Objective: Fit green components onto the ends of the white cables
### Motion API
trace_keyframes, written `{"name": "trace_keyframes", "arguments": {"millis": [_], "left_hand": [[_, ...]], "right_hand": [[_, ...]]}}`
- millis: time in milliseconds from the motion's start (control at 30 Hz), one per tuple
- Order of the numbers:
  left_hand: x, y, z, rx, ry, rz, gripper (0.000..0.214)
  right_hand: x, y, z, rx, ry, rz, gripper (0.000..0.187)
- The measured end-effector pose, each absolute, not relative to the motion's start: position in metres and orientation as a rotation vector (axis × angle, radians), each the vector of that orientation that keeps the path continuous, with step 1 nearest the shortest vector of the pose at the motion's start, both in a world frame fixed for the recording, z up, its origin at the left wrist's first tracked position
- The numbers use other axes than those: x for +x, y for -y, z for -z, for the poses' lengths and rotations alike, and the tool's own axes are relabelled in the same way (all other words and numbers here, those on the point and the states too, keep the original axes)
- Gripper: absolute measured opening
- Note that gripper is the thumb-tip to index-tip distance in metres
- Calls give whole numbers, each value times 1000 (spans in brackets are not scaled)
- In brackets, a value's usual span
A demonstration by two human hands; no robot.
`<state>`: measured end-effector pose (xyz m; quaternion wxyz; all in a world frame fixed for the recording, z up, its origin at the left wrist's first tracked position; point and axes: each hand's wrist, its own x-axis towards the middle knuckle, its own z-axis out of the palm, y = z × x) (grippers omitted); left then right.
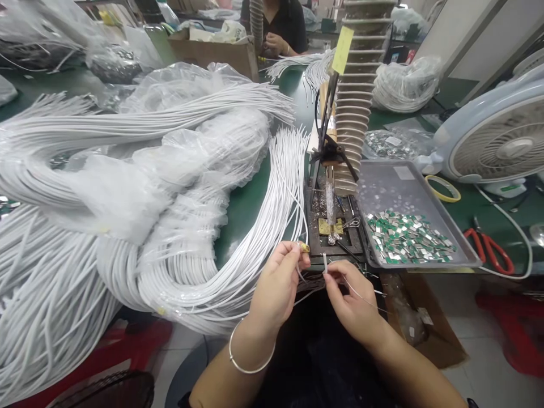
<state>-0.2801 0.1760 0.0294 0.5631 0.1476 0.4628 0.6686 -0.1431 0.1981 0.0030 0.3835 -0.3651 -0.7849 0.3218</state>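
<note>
My left hand (277, 279) is closed in a pinch just left of the soldering stand. A small yellow piece (304, 247) shows at its fingertips; what else the fingers hold is hidden. My right hand (353, 300) pinches a white cable end (325, 263), which points upward. A thin wire (353, 290) runs across the back of that hand. Beyond both hands, a soldering iron (330, 195) is mounted tip down over a yellow sponge (325, 226) in a dark, solder-spattered stand (315, 245). A large bundle of white cables (250, 243) curves in beside my left hand.
A grey tray (425, 262) of small green-and-silver boards (408, 241) sits right of the stand. Red-handled scissors (488, 249), yellow tape (442, 188) and a fan (505, 133) lie beyond. A ribbed hose (355, 102) hangs over the stand. Another person (276, 28) sits opposite.
</note>
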Motion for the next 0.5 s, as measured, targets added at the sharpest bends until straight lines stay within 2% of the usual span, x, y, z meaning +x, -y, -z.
{"name": "trace_keyframes", "arguments": {"millis": [167, 300, 500], "left_hand": [[-294, -163, -28, 934, -1195, -1143, 14], [-295, -157, -31, 1347, -1214, -962, 17], [-282, -159, -28, 1181, -1309, -1181, 21]], "right_hand": [[-135, -203, -8, -959, 1927, -771, 12], [-131, -207, -12, -944, 1926, -749, 11], [-132, -206, -14, -909, 1975, -784, 11]]}}
